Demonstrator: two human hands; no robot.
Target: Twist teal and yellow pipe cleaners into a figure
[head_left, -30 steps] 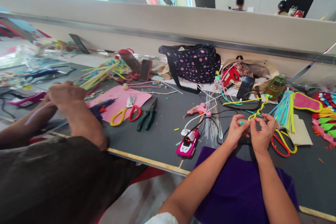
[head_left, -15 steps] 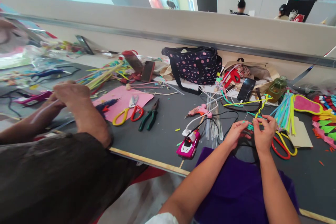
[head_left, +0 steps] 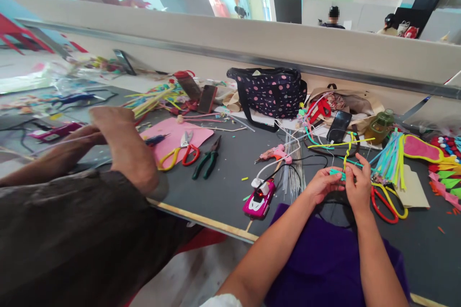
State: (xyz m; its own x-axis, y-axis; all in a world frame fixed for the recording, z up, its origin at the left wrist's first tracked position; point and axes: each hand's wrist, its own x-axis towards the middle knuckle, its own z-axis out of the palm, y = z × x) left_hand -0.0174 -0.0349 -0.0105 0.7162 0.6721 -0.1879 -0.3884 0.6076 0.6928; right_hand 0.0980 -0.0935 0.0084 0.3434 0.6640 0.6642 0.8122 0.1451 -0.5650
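Note:
My left hand (head_left: 324, 184) pinches a small teal pipe-cleaner piece (head_left: 336, 172) between thumb and fingers. Close against it, my right hand (head_left: 359, 186) is closed at the foot of a twisted yellow pipe cleaner (head_left: 346, 152), which rises upright and joins a long crosswise yellow strand. The teal and yellow parts meet at my fingertips; the exact join is hidden. Just right of my right hand lie scissors with red and yellow handles (head_left: 384, 205). Beyond them is a bundle of blue, green and yellow pipe cleaners (head_left: 392, 158).
A pink glue gun (head_left: 275, 153) and a magenta power strip (head_left: 260, 199) with cables lie left of my hands. Pliers (head_left: 207, 159) and another pair of scissors (head_left: 185, 146) are farther left. A co-worker's arms (head_left: 122, 139) reach over the table there. A dotted bag (head_left: 272, 93) stands behind.
My hands have shifted slightly left and the yellow twisted strand stands more upright. More of the teal piece shows. The co-worker's hands have moved a little right in view.

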